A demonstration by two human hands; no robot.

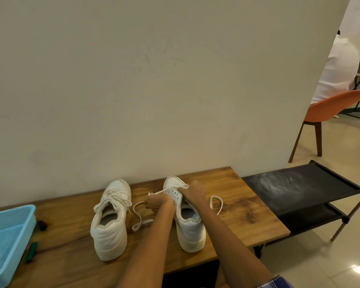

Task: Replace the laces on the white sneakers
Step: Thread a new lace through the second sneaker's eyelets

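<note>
Currently both hands work at the right sneaker (188, 221) on the wooden table (247, 213): left hand (157, 201) pinches the lace (161, 192), right hand (192, 191) grips it at the eyelets; uneven pulling could unthread it.

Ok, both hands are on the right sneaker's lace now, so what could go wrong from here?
1. The left hand pinches one lace end while the right hand works at the eyelets; uneven pulling may leave one side short.
2. Slack loops lie loose on the table beside the right sneaker and could snag or twist.
3. That sneaker stands unbraced, so a hard tug might tip it.
</note>
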